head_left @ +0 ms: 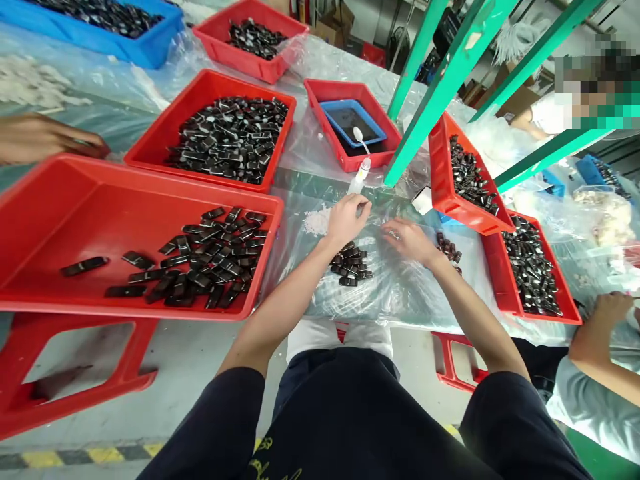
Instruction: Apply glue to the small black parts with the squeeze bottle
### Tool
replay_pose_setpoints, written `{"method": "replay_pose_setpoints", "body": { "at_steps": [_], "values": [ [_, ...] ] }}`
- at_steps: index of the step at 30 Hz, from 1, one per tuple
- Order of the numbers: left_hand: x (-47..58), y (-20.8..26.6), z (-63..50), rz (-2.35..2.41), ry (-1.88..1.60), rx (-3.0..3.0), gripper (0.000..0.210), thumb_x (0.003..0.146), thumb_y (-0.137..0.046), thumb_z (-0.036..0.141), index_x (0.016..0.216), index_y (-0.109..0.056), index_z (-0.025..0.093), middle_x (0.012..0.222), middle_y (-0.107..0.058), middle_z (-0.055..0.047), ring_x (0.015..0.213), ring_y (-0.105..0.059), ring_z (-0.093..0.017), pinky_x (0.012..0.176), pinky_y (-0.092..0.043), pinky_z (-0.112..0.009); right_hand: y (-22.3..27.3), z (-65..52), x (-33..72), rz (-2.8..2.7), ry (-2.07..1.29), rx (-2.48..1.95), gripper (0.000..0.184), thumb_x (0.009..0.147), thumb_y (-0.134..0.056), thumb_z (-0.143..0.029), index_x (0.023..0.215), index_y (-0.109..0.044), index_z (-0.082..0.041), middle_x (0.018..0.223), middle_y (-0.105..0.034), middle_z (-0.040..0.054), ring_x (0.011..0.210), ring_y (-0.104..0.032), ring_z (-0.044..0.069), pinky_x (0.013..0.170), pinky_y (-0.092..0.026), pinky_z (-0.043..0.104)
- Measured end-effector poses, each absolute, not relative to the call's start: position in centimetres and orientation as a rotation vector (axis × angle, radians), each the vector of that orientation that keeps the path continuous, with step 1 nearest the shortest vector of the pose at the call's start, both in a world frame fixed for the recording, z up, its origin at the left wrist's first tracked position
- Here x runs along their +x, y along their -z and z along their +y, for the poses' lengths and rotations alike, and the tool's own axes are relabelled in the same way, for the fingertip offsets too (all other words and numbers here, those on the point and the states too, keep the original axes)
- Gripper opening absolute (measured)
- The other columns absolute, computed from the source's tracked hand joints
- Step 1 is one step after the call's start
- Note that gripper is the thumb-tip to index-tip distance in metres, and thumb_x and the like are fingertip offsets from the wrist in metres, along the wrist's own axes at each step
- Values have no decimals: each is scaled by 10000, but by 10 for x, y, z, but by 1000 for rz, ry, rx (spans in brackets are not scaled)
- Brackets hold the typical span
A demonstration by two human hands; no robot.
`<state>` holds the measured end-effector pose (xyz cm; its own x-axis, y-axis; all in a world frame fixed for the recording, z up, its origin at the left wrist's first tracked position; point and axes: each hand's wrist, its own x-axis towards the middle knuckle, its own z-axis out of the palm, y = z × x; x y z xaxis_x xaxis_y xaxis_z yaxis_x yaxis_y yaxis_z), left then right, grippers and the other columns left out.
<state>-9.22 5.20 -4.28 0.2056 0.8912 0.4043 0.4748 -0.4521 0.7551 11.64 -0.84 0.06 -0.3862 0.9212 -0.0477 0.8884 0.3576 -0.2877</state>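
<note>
Over the plastic-covered table, my left hand (pixel 349 219) is closed, thumb and fingers curled together; whatever they hold is too small to make out. My right hand (pixel 409 239) rests low on the plastic sheet, fingers stretched out and slightly apart near a few tiny pale bits. Between my forearms lies a small heap of black clip-like pieces (pixel 351 265). A scatter of small white pieces (pixel 317 221) is left of my left hand. Just beyond that hand stands a small clear bottle (pixel 361 175). Dark brownish pieces (pixel 449 248) lie beside my right wrist.
A big red tray (pixel 65 200) with black pieces juts out at left; another red bin (pixel 210 79) is behind it. Ahead, a red bin (pixel 325 100) holds a blue tray (pixel 367 113) and white spoon (pixel 358 135). Green posts (pixel 440 87) rise at right. Other people's hands (pixel 45 139) are nearby.
</note>
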Motion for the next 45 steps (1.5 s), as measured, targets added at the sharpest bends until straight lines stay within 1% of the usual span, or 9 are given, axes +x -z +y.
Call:
{"method": "replay_pose_setpoints", "body": {
  "at_steps": [2,6,12,17,22,29,37,42,45],
  "values": [
    [-94,43,54,1285,-1174,1998,173,1027,-562,262,899,-671,222,969,-761,-75,937,-678,-225,892,-508,-349,1,-20,97,-2584,-466,-1574,233,1034,-602,-255,1222,-723,-189,1213,-759,121,1172,-692,294,1056,-544,453],
    [-94,44,54,1301,-1171,2009,157,1021,-560,246,906,-664,224,970,-764,-67,937,-680,-220,900,-504,-350,5,-32,70,-2664,-494,-1572,283,1047,-630,-351,1249,-703,-167,1234,-737,138,1198,-678,308,1059,-540,478],
    [-93,43,52,1293,-1126,2040,154,1019,-553,244,911,-662,228,977,-767,-65,938,-686,-218,889,-510,-346,1,-22,62,-2705,-479,-1556,248,1009,-579,-191,1223,-703,-177,1205,-745,126,1220,-673,318,1050,-542,467],
    [-95,41,52,1302,-1121,2043,162,1023,-549,259,906,-658,229,974,-762,-66,924,-686,-216,875,-512,-344,-1,-26,57,-2802,-425,-1459,300,978,-641,-174,1275,-678,-190,1259,-737,124,1205,-663,326,1012,-548,471],
    [-95,42,52,1311,-1133,2050,169,1031,-546,267,908,-656,231,964,-757,-59,918,-685,-215,865,-506,-343,-2,-35,56,-2913,-263,-1331,371,999,-537,-83,1331,-673,-179,1273,-734,132,1198,-639,320,972,-528,453],
    [-94,42,52,1306,-1133,2061,168,1033,-553,251,901,-652,226,953,-752,-59,910,-685,-211,852,-494,-332,6,-33,56,-3020,-120,-1270,354,1031,-486,-90,1278,-729,-167,1214,-768,131,1140,-656,306,939,-486,426],
    [-96,39,52,1316,-1135,2044,169,1034,-561,261,907,-666,225,942,-750,-46,890,-679,-203,843,-495,-324,22,-33,79,-2805,-227,-1341,322,1064,-470,-165,1222,-750,-178,1169,-798,124,1077,-697,290,947,-537,420],
    [-93,37,48,1268,-1072,2071,156,1035,-560,242,946,-687,220,1017,-775,-58,925,-701,-208,868,-510,-335,19,-33,103,-2548,-402,-1426,319,989,-509,-150,1161,-769,-217,1120,-808,102,1048,-723,290,973,-578,464],
    [-87,39,40,1187,-934,2232,157,1040,-563,248,1040,-717,215,1094,-783,-77,1036,-708,-242,941,-526,-368,13,-24,121,-2231,-523,-1476,285,961,-541,-221,1130,-770,-239,1113,-808,84,978,-734,273,943,-597,470]
  ]
}}
